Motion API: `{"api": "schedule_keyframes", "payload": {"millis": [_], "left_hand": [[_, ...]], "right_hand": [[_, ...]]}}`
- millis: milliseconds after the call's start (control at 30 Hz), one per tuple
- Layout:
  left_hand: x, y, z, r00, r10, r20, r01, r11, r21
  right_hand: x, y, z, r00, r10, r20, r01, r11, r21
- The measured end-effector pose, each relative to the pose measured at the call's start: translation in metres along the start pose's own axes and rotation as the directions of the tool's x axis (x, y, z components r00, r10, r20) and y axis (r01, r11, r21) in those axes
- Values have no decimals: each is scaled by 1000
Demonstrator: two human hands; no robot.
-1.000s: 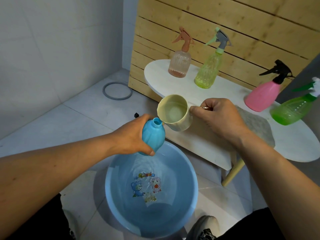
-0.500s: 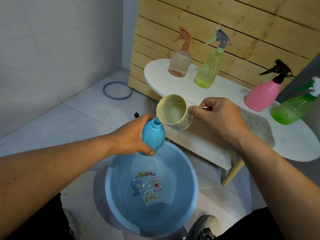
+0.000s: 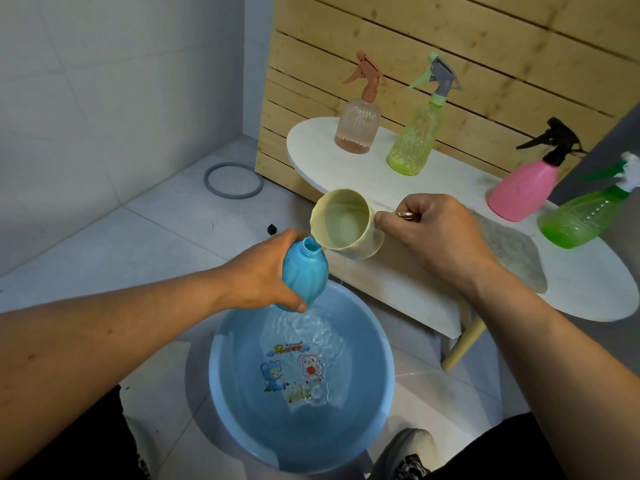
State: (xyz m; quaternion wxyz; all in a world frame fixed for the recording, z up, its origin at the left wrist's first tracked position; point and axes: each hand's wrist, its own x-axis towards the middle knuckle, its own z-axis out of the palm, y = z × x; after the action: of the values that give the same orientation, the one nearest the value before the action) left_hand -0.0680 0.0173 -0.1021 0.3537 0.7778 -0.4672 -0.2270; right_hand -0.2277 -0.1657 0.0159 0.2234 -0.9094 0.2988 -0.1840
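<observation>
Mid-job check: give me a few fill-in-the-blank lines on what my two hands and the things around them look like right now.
1. The left hand grips a bottle coloured ____.
2. The right hand holds the cream cup by its ____.
3. Under both hands stands a basin that holds ____.
4. On the white table stand ____ spray bottles.

Missing words: blue; handle; water; four.
</observation>
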Motion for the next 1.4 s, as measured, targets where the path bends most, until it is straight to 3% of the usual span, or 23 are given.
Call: {"api": "schedule_keyframes", "payload": {"millis": [1400], "left_hand": [[-1, -1, 2, 1000, -15, 22, 15, 1000, 6]], "right_hand": [[-7, -6, 0, 998, -59, -16, 58, 997, -60]]}}
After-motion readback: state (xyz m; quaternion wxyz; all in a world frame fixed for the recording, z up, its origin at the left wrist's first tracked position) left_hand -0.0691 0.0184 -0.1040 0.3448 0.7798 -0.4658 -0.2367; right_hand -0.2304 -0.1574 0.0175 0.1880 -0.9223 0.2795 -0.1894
